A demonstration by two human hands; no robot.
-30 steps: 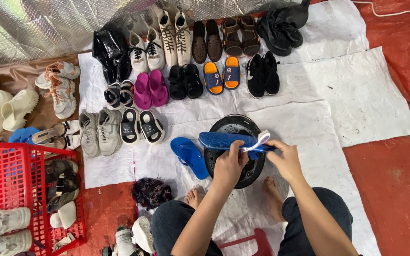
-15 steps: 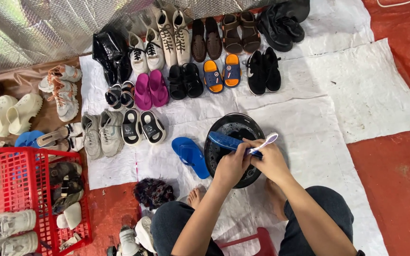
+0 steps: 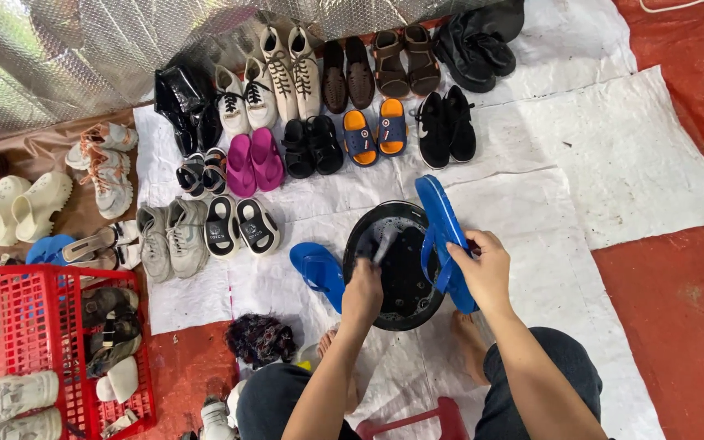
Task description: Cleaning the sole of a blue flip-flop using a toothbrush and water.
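My right hand (image 3: 482,273) grips a blue flip-flop (image 3: 443,236) by its strap and holds it on edge along the right rim of a black basin (image 3: 401,308). My left hand (image 3: 364,295) holds a small brush (image 3: 385,243) with its head dipped into the basin. A second blue flip-flop (image 3: 318,271) lies flat on the white sheet just left of the basin. My bare feet rest on the sheet below the basin.
Rows of shoes, sandals and slippers lie on the white sheet (image 3: 613,163) beyond the basin. A red plastic crate (image 3: 34,342) with footwear stands at left. A dark cloth bundle (image 3: 261,338) sits near my left knee. Red floor lies to the right.
The blue flip-flop has turned from lying across the basin to standing along its right rim in my right hand. My left hand took the brush down into the basin.
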